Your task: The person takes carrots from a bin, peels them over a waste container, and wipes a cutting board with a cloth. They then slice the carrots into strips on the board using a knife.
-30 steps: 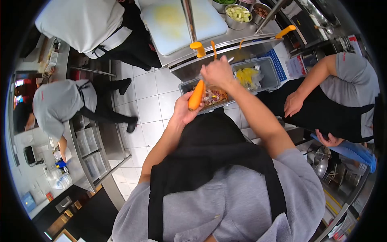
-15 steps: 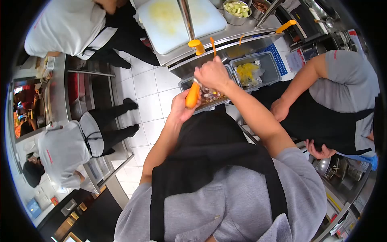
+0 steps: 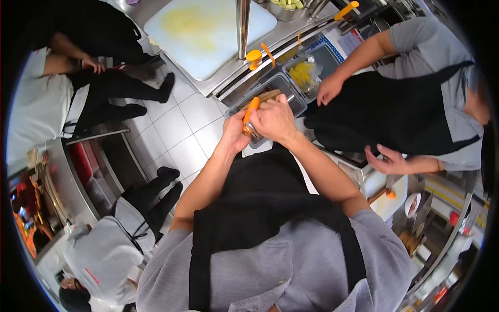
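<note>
My left hand (image 3: 236, 132) is wrapped around an orange carrot (image 3: 251, 110), held tilted with one end pointing up and away from me. My right hand (image 3: 272, 118) is closed on a peeler (image 3: 251, 128); its metal part shows against the carrot's near end, and the fingers hide most of it. Both hands are over a grey bin (image 3: 297, 104), whose contents are partly covered by them. A strip of orange peel (image 3: 268, 55) hangs at the counter edge, beside a round orange piece (image 3: 253, 57) at the foot of a metal post (image 3: 243, 28).
A stained white cutting board (image 3: 208, 36) lies on the steel counter ahead. A second bin (image 3: 323, 54) holds yellow scraps and clear plastic. Close at my right stands a co-worker, one hand (image 3: 329, 89) near the bins. Other people (image 3: 104, 249) work at the left.
The view has turned and shifted. The peeler has gone from the carrot's far end to its near end, with my right hand drawn toward me. The co-worker's hand is nearer the bins.
</note>
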A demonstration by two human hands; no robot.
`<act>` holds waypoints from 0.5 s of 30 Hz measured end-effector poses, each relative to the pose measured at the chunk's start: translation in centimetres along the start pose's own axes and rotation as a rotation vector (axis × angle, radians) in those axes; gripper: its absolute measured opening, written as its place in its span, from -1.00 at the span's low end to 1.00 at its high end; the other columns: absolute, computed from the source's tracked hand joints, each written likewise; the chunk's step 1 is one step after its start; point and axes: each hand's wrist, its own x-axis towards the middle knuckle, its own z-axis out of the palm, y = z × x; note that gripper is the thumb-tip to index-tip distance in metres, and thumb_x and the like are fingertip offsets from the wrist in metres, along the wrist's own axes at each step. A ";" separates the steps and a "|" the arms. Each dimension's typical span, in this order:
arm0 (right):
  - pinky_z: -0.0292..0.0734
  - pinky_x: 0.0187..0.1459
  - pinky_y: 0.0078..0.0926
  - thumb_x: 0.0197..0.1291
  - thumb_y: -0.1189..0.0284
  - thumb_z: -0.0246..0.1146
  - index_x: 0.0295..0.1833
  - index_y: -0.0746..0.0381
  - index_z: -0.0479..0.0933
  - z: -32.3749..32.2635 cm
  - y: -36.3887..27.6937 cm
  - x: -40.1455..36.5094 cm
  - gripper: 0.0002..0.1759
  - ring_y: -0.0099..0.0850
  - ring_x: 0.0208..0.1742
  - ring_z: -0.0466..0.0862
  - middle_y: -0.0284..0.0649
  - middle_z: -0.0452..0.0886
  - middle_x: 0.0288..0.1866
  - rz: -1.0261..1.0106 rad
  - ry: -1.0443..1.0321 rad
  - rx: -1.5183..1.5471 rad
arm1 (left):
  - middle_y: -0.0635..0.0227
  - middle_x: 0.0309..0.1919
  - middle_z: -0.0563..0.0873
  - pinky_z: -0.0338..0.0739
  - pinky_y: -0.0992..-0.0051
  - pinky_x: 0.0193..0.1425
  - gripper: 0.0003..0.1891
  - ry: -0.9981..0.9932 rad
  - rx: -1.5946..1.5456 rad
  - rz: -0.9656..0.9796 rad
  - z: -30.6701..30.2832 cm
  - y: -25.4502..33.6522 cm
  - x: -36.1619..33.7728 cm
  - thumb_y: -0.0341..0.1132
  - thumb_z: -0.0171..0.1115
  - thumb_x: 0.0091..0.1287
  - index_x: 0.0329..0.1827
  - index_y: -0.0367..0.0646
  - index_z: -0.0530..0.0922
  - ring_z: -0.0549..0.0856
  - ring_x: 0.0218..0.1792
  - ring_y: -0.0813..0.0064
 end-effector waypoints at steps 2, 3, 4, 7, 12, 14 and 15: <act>0.36 -0.04 -0.12 0.34 0.25 0.15 -0.63 0.26 0.61 0.7 0.0 0.0 -0.51 -0.17 -0.38 0.66 -0.11 0.67 -0.51 0.045 0.000 -0.001 | 0.09 -0.05 0.70 0.68 0.24 -0.03 -0.67 -0.030 0.108 -0.061 -1.1 0.4 0.0 -0.28 -0.11 0.61 0.19 -0.34 0.51 0.74 -0.10 0.26; 0.36 -0.03 -0.09 0.35 0.24 0.14 -0.62 0.28 0.61 1.3 1.3 0.6 -0.50 -0.13 -0.38 0.67 -0.08 0.69 -0.50 0.099 0.018 -0.067 | 0.11 -0.10 0.70 0.66 0.29 -0.10 -0.65 -0.104 0.260 -0.084 -1.6 1.2 -0.7 -0.28 -0.10 0.62 0.21 -0.36 0.50 0.70 -0.19 0.31; 0.36 -0.03 -0.07 0.36 0.23 0.12 -0.61 0.29 0.62 1.4 2.3 1.4 -0.48 -0.09 -0.37 0.67 -0.06 0.70 -0.49 0.153 0.038 -0.135 | 0.11 -0.10 0.70 0.66 0.29 -0.10 -0.65 -0.112 0.274 -0.100 -1.5 1.7 -1.3 -0.28 -0.10 0.62 0.21 -0.36 0.50 0.70 -0.19 0.31; 0.36 0.04 -0.05 0.39 0.18 0.06 -0.57 0.32 0.66 0.9 4.5 3.0 -0.43 -0.01 -0.42 0.68 0.05 0.71 -0.48 0.390 -0.134 -0.250 | 0.14 -0.16 0.69 0.63 0.38 -0.14 -0.64 -0.170 0.325 -0.124 -0.9 2.6 -2.6 -0.27 -0.08 0.61 0.20 -0.39 0.52 0.66 -0.25 0.38; 0.36 0.07 -0.10 0.37 0.19 0.08 -0.60 0.29 0.65 0.4 2.5 2.1 -0.44 -0.08 -0.45 0.69 -0.01 0.70 -0.52 0.461 -0.035 -0.333 | 0.08 -0.17 0.70 0.67 0.34 -0.20 -0.64 -0.223 0.281 -0.180 -2.3 3.3 0.2 -0.30 -0.09 0.63 0.20 -0.44 0.51 0.70 -0.25 0.32; 0.36 0.04 -0.14 0.34 0.21 0.13 -0.62 0.27 0.64 0.3 -0.3 0.5 -0.48 -0.15 -0.46 0.67 -0.09 0.68 -0.56 0.174 0.005 -0.241 | 0.09 -0.18 0.69 0.66 0.31 -0.25 -0.64 -0.068 0.317 -0.141 -1.9 2.8 0.8 -0.30 -0.12 0.63 0.20 -0.43 0.49 0.69 -0.26 0.31; 0.35 -0.01 -0.17 0.33 0.23 0.14 -0.63 0.23 0.62 0.4 -1.5 -0.1 -0.50 -0.18 -0.47 0.63 -0.13 0.63 -0.59 0.151 0.036 -0.154 | 0.09 -0.18 0.69 0.66 0.31 -0.25 -0.64 -0.075 0.323 -0.151 -0.9 2.7 0.6 -0.30 -0.12 0.63 0.20 -0.43 0.49 0.69 -0.26 0.31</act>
